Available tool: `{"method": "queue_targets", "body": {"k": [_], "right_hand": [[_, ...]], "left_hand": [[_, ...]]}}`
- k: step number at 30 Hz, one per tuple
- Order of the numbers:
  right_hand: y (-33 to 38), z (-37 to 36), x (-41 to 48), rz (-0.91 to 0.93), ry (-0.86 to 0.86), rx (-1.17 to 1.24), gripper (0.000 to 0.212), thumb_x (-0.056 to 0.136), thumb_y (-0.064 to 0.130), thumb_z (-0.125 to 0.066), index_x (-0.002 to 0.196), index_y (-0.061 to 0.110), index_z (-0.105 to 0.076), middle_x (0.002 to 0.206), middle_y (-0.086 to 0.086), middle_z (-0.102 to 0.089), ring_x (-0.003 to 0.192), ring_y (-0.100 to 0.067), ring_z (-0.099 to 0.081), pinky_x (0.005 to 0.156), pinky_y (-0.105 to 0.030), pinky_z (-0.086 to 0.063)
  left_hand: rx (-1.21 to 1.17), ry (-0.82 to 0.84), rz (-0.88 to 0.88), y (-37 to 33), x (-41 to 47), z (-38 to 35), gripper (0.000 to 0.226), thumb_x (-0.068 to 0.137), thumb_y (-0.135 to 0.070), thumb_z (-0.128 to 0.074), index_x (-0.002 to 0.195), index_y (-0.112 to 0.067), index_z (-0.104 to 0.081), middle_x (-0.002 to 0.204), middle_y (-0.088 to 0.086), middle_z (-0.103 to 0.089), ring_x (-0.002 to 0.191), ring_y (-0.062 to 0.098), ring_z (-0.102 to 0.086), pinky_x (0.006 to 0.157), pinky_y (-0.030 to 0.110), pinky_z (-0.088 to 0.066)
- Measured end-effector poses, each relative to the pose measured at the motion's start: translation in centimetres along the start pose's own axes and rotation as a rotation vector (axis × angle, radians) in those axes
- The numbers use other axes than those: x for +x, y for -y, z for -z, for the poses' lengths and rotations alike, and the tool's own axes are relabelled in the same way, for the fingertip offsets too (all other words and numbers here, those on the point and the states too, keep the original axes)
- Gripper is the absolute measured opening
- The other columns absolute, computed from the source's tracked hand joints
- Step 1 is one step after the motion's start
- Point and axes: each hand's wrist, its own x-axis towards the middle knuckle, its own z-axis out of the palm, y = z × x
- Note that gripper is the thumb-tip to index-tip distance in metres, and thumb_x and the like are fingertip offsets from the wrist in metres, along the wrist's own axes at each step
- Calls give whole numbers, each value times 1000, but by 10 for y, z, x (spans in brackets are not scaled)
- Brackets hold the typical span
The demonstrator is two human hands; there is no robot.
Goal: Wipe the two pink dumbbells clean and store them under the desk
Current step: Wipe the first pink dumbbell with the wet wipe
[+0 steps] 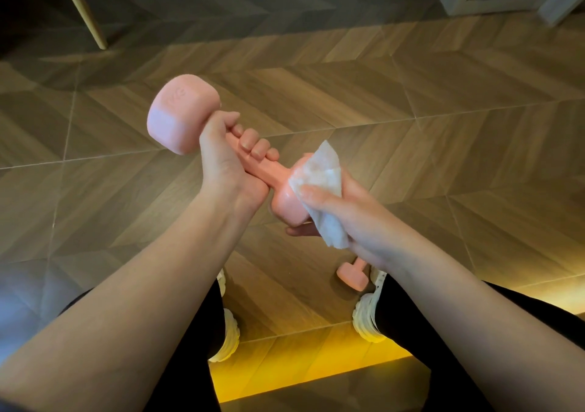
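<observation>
Second dumbbell [352, 273] lies on the floor [411, 110] by my shoe [367, 321]. My right hand [348, 218] presses a wipe [319, 174] around the raised dumbbell [183, 117]'s near end; my left hand [228, 161] grips its handle.

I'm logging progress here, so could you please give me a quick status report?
Left hand gripping held dumbbell by its handle. Right hand pressing wipe on its near head. Second dumbbell on floor, partly hidden. Nothing in the way.

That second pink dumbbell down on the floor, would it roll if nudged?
Probably not far: the pink dumbbell on the wooden floor seems to have flat-sided heads. It likely feels heavy for its size, and rigid. The right arm hides much of it.
</observation>
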Motion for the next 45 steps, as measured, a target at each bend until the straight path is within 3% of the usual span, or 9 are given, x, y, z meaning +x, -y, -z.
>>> {"method": "queue_targets", "body": {"k": [3,11,18,20,24,29,37,41,45], "right_hand": [[-3,-8,1,38,-57,-42,51,78,38,-78,120,41,-49,100,20,-70,97,0,-68,74,-26,-59],[6,-3,-4,-21,-17,64,51,89,38,-60,136,23,-48,116,-7,-67,110,-23,-65,98,-57,-51],[-3,-11,-2,36,-37,-38,57,83,13,-76,126,35,-45,116,1,-61,87,-6,-70,70,-27,-60],[-2,-17,-3,86,-110,-82,43,86,27,-72,123,15,-54,104,-12,-68,76,-15,-69,64,-21,-56],[-1,-9,-2,-13,-189,-11,52,85,53,-59,127,23,-56,115,-6,-71,109,-22,-67,98,-54,-51],[3,7,-4,-26,89,95,65,89,28,-62,148,33,-34,138,-14,-53,127,-31,-56,101,-58,-48],[-11,-9,0,111,-40,-53,66,67,25,-84,117,52,-52,120,9,-58,102,-14,-68,73,-30,-58],[-9,-11,1,130,-127,-64,47,76,33,-78,115,31,-53,90,14,-69,81,-4,-69,66,-22,-55],[1,-10,-3,71,-53,-40,29,91,43,-65,105,18,-61,76,-3,-63,73,-17,-64,75,-59,-59]], "left_hand": [[24,10,-7,2,-1,1,31,88,-18,-43,60,-21,-31,49,-5,-21,40,14,-22,44,24,-31],[18,37,-14,0,0,0,31,87,-17,-44,58,-20,-32,46,-6,-24,39,14,-24,44,23,-32],[18,16,-1,1,0,4,32,88,-17,-43,58,-21,-32,47,-6,-23,39,14,-23,44,23,-31],[35,21,4,4,0,2,32,88,-17,-43,59,-21,-31,48,-5,-22,39,14,-23,44,23,-31],[50,36,8,7,-1,-1,32,88,-17,-44,58,-20,-32,47,-5,-24,39,14,-24,44,22,-33],[9,28,-5,-2,2,-1,33,89,-18,-43,57,-21,-33,47,-6,-23,39,13,-24,44,22,-31],[2,1,-3,-4,1,5,33,87,-17,-43,57,-20,-32,48,-6,-22,39,14,-23,43,23,-31],[51,30,1,4,-2,1,31,87,-17,-42,59,-20,-30,50,-5,-20,41,15,-22,44,24,-31],[103,78,-16,10,-6,-1,32,87,-17,-41,58,-20,-29,49,-4,-19,43,15,-21,45,24,-31]]}}
